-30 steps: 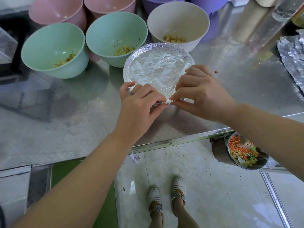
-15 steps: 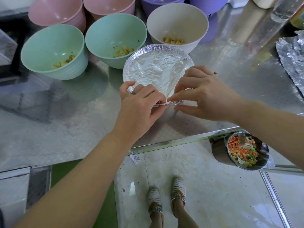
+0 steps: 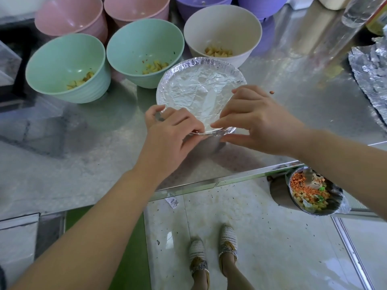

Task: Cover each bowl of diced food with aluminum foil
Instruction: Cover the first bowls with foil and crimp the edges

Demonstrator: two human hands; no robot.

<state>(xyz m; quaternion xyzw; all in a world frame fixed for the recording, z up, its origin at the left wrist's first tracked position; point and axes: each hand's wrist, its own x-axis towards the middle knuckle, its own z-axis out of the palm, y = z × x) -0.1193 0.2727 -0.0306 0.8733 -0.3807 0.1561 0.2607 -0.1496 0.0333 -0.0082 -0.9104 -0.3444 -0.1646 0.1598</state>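
The left hand (image 3: pixel 169 132) and right hand (image 3: pixel 259 120) are pinching the light, tear-prone foil (image 3: pixel 199 88) at its rim nearest the counter (image 3: pixel 83 164) edge, likely the safest hold

We see a round, silver-foil-capped bowl (image 3: pixel 196 88), its foil crinkled; a cream plastic bowl (image 3: pixel 222 28) just behind stands uncovered.

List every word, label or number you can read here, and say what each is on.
No text can be read.
Slip on the floor: print too small to read.
Label at the top right edge: blurred and cut off, unreadable.
Foil: plain, no print.
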